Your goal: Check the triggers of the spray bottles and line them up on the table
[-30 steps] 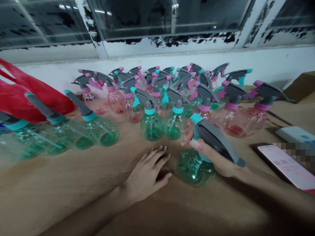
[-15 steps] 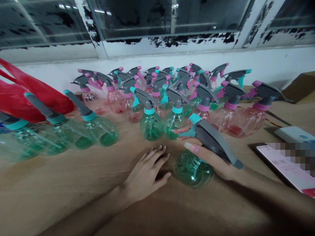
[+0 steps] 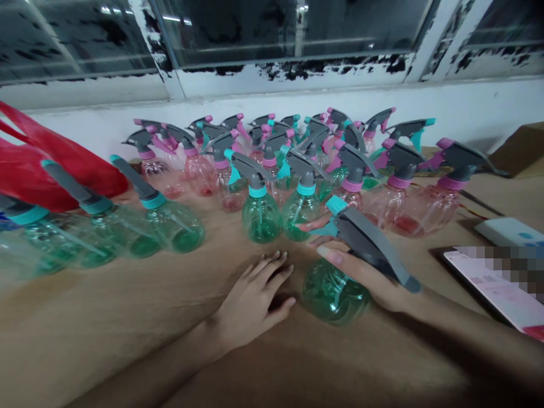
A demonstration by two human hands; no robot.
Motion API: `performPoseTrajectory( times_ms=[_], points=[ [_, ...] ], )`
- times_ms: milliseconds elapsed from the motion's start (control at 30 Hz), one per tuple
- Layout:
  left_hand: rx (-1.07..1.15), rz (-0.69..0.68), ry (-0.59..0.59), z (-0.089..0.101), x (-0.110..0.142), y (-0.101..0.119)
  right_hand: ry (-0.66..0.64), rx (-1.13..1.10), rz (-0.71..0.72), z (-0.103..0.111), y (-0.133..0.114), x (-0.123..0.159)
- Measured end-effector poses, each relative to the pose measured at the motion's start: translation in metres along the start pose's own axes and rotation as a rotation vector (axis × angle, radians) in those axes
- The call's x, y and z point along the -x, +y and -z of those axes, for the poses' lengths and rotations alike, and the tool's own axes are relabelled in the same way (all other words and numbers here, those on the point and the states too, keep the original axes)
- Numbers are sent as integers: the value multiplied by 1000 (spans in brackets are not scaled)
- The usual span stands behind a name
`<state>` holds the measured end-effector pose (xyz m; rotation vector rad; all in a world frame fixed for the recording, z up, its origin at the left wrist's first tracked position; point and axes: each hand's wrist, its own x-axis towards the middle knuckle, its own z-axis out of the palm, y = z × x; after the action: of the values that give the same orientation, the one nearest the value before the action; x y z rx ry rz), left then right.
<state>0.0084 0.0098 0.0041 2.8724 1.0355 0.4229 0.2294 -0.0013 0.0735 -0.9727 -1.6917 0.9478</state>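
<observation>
My right hand (image 3: 361, 272) is closed round the neck of a green spray bottle (image 3: 331, 297) with a grey and turquoise trigger head. Some of its fingers lie by the turquoise trigger, and the thumb crosses the front of the neck. The bottle stands on the wooden table (image 3: 170, 317), or just above it; I cannot tell which. Left of that bottle, my left hand (image 3: 255, 297) lies palm down on the table with fingers stretched out, holding nothing. Two more green spray bottles (image 3: 260, 218) stand just beyond my hands.
Several pink spray bottles (image 3: 199, 173) and green ones crowd toward the wall. A row of green bottles (image 3: 174, 226) stands at left, before a red plastic bag (image 3: 63, 170). At right are a phone (image 3: 480, 289), a white box (image 3: 505, 231) and a cardboard box (image 3: 522, 150).
</observation>
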Motion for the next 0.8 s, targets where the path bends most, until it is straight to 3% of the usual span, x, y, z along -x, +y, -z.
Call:
performPoseTrajectory(
  times_ms=[800],
  points=[
    [22, 8, 12, 0, 0, 1, 10, -20, -4, 0, 0, 2]
  ],
)
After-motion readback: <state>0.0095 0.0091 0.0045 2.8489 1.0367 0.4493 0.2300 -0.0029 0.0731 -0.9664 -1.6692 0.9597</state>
